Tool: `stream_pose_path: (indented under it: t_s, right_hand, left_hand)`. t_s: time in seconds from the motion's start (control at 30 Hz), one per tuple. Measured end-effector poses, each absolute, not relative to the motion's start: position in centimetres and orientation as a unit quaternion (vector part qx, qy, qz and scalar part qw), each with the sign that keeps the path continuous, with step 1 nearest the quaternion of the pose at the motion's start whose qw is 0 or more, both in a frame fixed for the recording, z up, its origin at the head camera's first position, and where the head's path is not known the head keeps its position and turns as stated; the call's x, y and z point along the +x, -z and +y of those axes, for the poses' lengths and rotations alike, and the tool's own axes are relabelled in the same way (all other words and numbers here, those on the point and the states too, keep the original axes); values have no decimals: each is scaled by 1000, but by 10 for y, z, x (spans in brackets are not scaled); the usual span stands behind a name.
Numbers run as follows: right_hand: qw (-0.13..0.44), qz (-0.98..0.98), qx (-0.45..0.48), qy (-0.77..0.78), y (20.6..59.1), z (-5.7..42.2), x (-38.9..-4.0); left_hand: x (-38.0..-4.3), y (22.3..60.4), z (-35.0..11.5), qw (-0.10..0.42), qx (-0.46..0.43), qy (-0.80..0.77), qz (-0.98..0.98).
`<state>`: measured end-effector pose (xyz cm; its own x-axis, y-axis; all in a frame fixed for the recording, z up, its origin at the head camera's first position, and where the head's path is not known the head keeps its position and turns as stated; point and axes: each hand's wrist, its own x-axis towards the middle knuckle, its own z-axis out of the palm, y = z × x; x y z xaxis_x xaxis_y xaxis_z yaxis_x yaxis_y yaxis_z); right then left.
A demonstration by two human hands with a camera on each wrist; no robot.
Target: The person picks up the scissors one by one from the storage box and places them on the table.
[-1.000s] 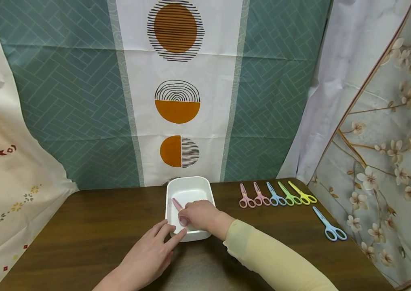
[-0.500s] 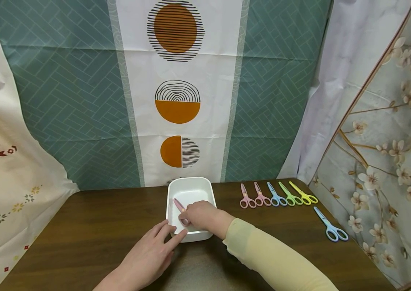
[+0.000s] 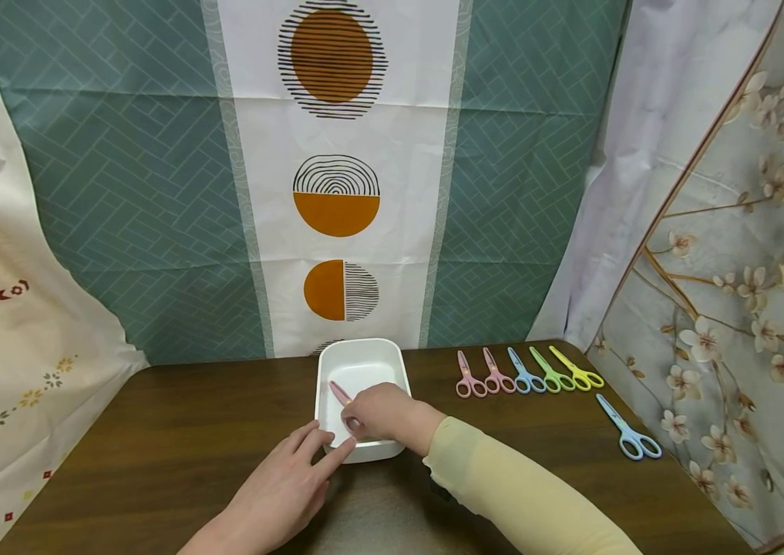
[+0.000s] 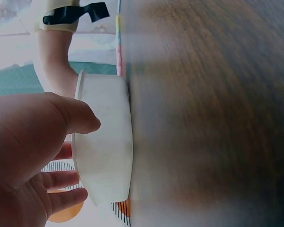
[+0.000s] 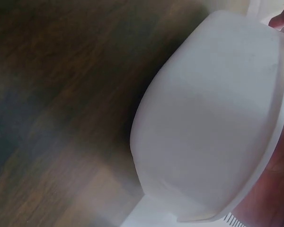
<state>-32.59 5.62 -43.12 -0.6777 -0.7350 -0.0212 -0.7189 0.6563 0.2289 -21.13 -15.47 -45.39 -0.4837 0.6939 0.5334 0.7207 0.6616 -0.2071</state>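
A white plastic tray (image 3: 367,364) stands on the brown table, its near end towards me. My left hand (image 3: 287,474) holds its near left corner; in the left wrist view the thumb lies on the tray's outer wall (image 4: 106,142), with other fingers at the rim. Inside the tray, my right hand (image 3: 381,410) grips pink scissors (image 3: 339,391) by the handle loops. Their closed blades point to the far left, and the hand partly hides the handles. In the right wrist view the tray wall (image 5: 203,118) covers most of the right hand (image 5: 265,201).
To the right, a row holds two pink scissors (image 3: 469,378), blue scissors (image 3: 525,374), green scissors (image 3: 553,371) and yellow scissors (image 3: 577,371). Larger light blue scissors (image 3: 627,432) lie nearer, by the right edge. A patterned curtain (image 3: 336,231) hangs behind the table (image 3: 190,432).
Both hands and the tray keep nearly the same places. The head view has shifted very slightly.
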Motion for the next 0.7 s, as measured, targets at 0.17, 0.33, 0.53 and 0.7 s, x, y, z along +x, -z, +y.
stream_pose_path:
  t_s: [0.17, 0.33, 0.53, 0.7]
  right_hand:
    - [39, -913, 390, 112, 432, 54, -325]
    - [36, -916, 384, 107, 432, 54, -324]
    - [47, -916, 385, 101, 432, 56, -324]
    - [49, -919, 378, 98, 433, 56, -326]
  left_hand:
    - [-211, 455, -155, 298, -409, 20, -862]
    - [-211, 455, -155, 296, -410, 21, -862]
    - [-211, 453, -155, 280, -405, 16, -870]
    - [-210, 453, -155, 262, -399, 12, -879]
